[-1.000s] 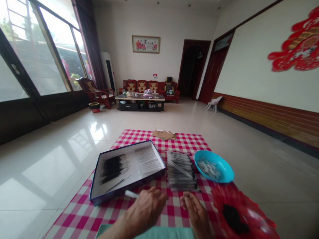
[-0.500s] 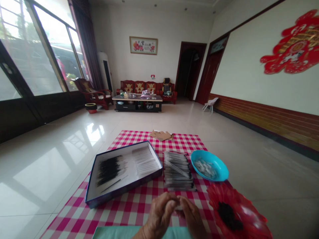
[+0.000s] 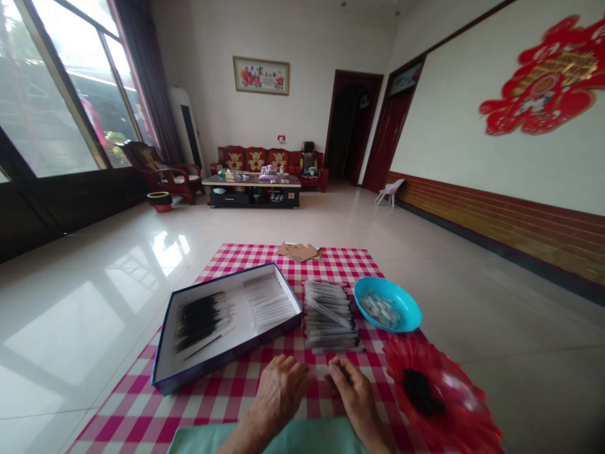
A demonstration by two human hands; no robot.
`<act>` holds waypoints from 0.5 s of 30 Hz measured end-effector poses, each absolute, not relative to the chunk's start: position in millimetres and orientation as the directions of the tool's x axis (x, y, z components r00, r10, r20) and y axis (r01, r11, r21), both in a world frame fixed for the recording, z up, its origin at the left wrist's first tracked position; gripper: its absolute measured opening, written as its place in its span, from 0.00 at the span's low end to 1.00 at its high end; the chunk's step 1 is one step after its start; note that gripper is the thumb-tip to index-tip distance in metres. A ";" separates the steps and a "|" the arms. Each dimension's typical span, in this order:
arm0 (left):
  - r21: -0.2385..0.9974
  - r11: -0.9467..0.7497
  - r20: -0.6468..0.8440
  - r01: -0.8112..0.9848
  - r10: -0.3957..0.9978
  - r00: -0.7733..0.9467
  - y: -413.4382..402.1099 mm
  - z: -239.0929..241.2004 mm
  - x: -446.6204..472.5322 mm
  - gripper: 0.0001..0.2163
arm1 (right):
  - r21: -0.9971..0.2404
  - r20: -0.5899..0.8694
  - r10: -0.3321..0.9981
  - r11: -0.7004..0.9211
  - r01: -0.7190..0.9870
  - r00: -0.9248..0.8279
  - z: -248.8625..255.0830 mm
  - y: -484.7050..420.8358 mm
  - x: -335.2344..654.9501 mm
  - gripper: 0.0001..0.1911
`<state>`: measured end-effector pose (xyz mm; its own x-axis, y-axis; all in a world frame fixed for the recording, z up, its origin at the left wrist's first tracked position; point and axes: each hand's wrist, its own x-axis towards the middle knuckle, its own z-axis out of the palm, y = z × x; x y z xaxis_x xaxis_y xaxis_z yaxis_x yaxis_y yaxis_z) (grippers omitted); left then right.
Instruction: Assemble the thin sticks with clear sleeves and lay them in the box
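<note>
My left hand (image 3: 278,394) and my right hand (image 3: 352,397) are low over a pink-and-white checked tablecloth (image 3: 222,410), just in front of a tall stack of slim clear plastic tubes with dark ends (image 3: 328,315). My left fingers (image 3: 290,372) curl inward and my right fingers (image 3: 338,372) curl toward them, so the two sets are close together, though I cannot tell if they touch. Between them lies a small pale blurred sliver (image 3: 321,372), too blurred to name, and I cannot tell whether my fingers are clamped on it.

The stack rests on the cloth, nearer my right hand than my left. To its left sits a shallow rectangular box lid with a dark blue rim and white inside (image 3: 231,356), holding a black-tipped group and a paler group of similar tubes. Just to the right of the stack is a bright blue plastic bowl (image 3: 411,318) of small white pieces (image 3: 380,309). Nearer me on that side lies a red flower-shaped plastic dish (image 3: 454,403) with a dark heap (image 3: 416,391) at its centre. Beyond the stack lie flattened brown cardboard scraps (image 3: 300,252), and a mint-green cloth (image 3: 265,438) lies in front of it, under my wrists.
</note>
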<state>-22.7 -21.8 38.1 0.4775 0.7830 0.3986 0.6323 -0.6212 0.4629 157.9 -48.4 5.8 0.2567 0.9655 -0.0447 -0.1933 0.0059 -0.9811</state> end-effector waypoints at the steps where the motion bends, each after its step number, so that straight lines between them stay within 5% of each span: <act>1: 0.382 -0.655 0.407 0.652 0.753 0.517 -23.9 38.8 -20.1 0.10 | -0.983 -0.029 0.967 0.018 -0.183 0.253 2.1 -46.9 157.4 0.15; 10: 0.275 -0.673 0.527 0.687 0.703 0.478 -28.4 3.1 8.6 0.13 | -0.982 -0.115 0.941 -0.058 -0.181 0.318 24.0 -51.3 158.7 0.16; 15: 0.447 -0.658 0.450 0.606 0.751 0.483 -29.5 4.8 8.6 0.12 | -0.989 -0.101 0.952 -0.064 -0.132 0.289 27.8 -52.8 162.0 0.15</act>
